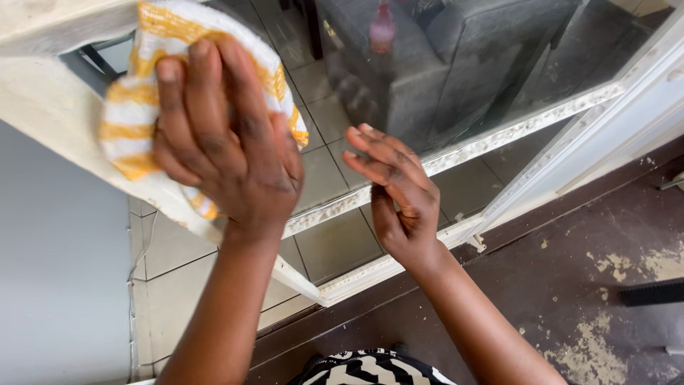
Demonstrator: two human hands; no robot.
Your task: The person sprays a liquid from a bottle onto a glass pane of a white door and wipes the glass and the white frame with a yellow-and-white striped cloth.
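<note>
My left hand presses a yellow and white striped cloth flat against the pale frame of a glass door at the upper left. Fingers lie spread over the cloth. My right hand rests with loosely bent fingers against the glass pane, a little to the right of the left hand, and holds nothing. The glass shows a faint reflection of the hand and of a pink bottle.
The door's white bottom frame is chipped and flaking. Through the glass I see a grey sofa and grey floor tiles. A dark, worn floor with pale patches lies at the lower right, a grey wall at the left.
</note>
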